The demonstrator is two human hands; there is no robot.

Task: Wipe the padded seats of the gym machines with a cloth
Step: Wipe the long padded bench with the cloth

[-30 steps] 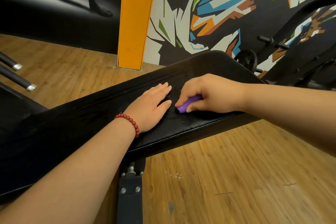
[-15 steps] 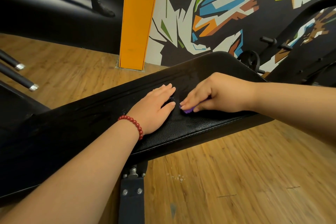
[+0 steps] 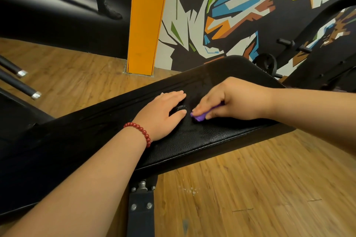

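Small purple cloth (image 3: 199, 117) bunched under your right hand (image 3: 231, 100) — fingers curled round it, pressing it onto the black leather-grain padded seat (image 3: 202, 136). The seat's near edge lies close below; bare pad lies beyond your knuckles toward the rounded far end. Your left hand (image 3: 163, 113) lies flat, fingers straight, just beside the cloth — forearm laid along the pad.

Gym floor here, no mistaking it. Long black grained-leather padded bench (image 3: 202, 136) on a bolted steel post (image 3: 141, 208), black chrome-tipped bars (image 3: 19, 84) at left. Bright angular graffiti mural (image 3: 240, 5) above wood-plank flooring (image 3: 250, 188).
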